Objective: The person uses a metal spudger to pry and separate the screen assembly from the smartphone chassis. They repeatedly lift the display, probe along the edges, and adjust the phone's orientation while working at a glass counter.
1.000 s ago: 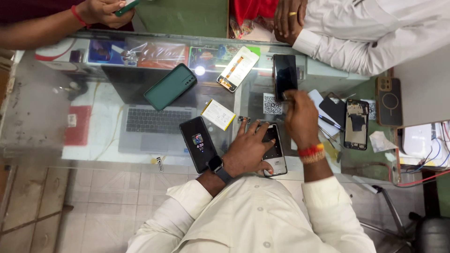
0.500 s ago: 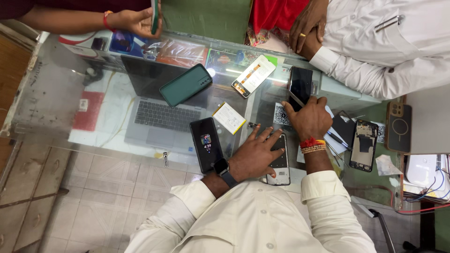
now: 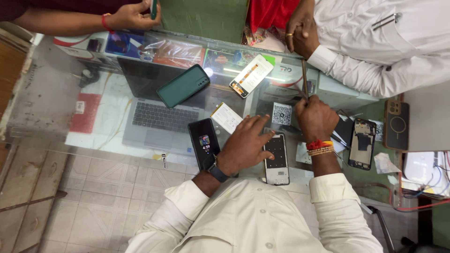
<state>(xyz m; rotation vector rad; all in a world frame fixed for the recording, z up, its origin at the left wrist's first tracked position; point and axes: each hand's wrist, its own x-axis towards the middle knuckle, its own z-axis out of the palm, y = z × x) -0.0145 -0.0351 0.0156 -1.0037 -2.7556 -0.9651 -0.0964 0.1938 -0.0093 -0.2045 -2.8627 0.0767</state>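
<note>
On the glass counter (image 3: 56,93), my left hand (image 3: 243,145) lies flat, fingers spread, pinning the opened phone frame (image 3: 276,159). My right hand (image 3: 315,117) grips 1 thin screen panel (image 3: 304,79) upright. Mid-teardown I reckon; next it needs careful alignment.

We see a clear glossy glass surface (image 3: 56,117), a matt green phone case (image 3: 183,85), a glossy black phone screen (image 3: 204,143), our smooth white cloth sleeves (image 3: 328,187), a thin dark metal-looking strip (image 3: 304,79), a matt grey laptop (image 3: 159,124)

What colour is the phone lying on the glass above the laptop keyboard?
The phone is dark green, its plain back facing up; the head view shows it best.
</note>
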